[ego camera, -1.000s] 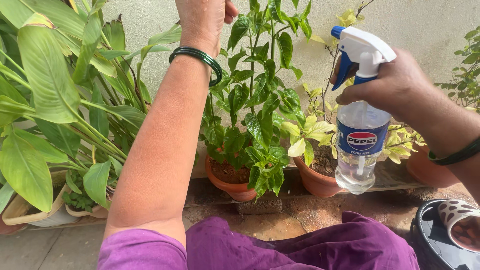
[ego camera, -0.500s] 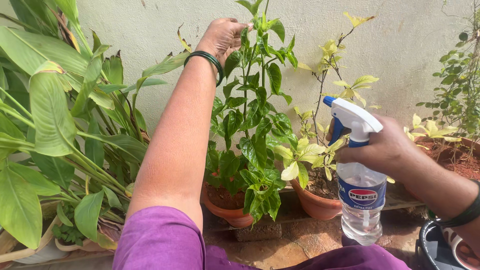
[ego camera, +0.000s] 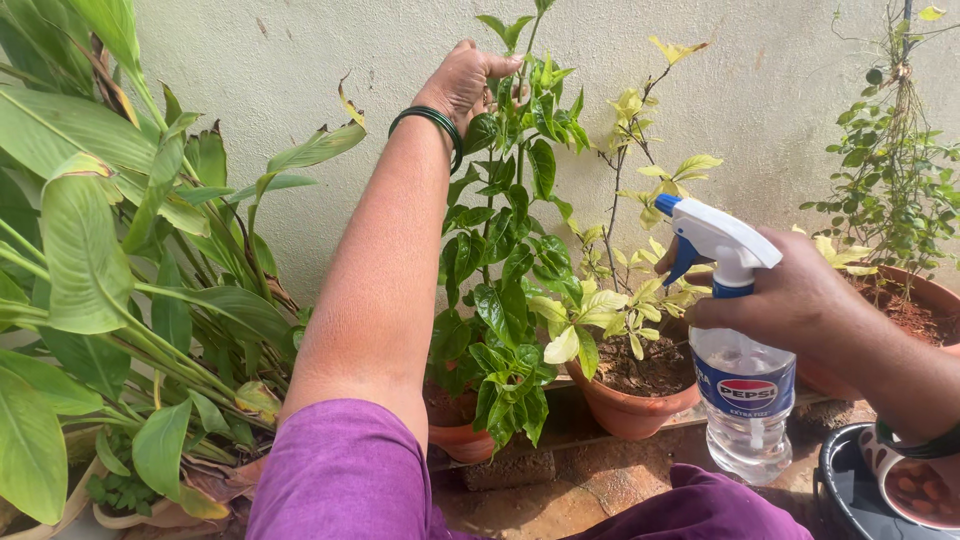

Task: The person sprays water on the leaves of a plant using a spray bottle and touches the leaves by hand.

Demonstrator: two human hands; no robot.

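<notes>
Two hands are busy: the left hand (ego camera: 462, 82) has its fingers (ego camera: 497, 64) closed on the top leaves of the dark-leaved plant (ego camera: 510, 260), standing in its clay pot (ego camera: 462, 440) by the wall. A hard tug could snap that thin stem. The right hand (ego camera: 790, 300) grips the spray bottle (ego camera: 745, 400); a loosened hold would drop it. A blue band with a round red, white and blue mark wraps the clear bottle, under a white-and-blue trigger head (ego camera: 715, 240).
</notes>
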